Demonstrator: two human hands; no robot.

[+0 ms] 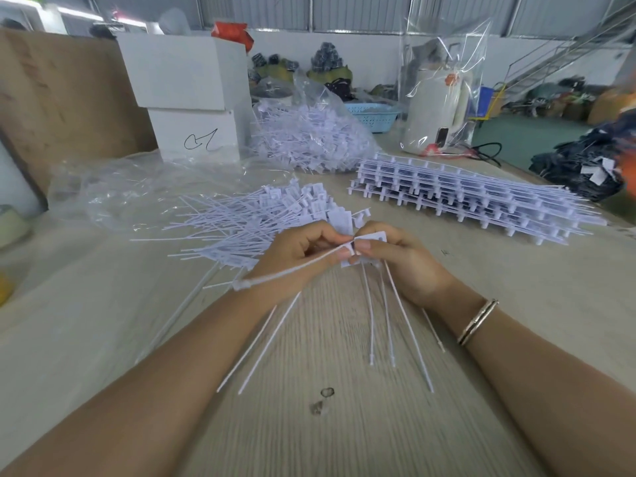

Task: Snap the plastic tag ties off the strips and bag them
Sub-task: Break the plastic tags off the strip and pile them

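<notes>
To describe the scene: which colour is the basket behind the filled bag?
Light blue, with a perforated pattern; the basket shows in the head view, partly hidden by the bag.

Warehouse-type packing workshop: corrugated metal walls (361, 12), steel staircase (564, 53), bagged tag ties (303, 136), stacked strips (471, 197) on worktable (344, 425).

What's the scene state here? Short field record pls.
left hand: pinches a tie strip end
right hand: pinches white tags, tails hanging toward the person
loose ties: pile on table, left of the hands
strip stack: unsnapped, right rear of table
full bag: ties inside, behind the pile
empty bag: flat, left of the pile
table: wood grain, two small bits near centre
</notes>
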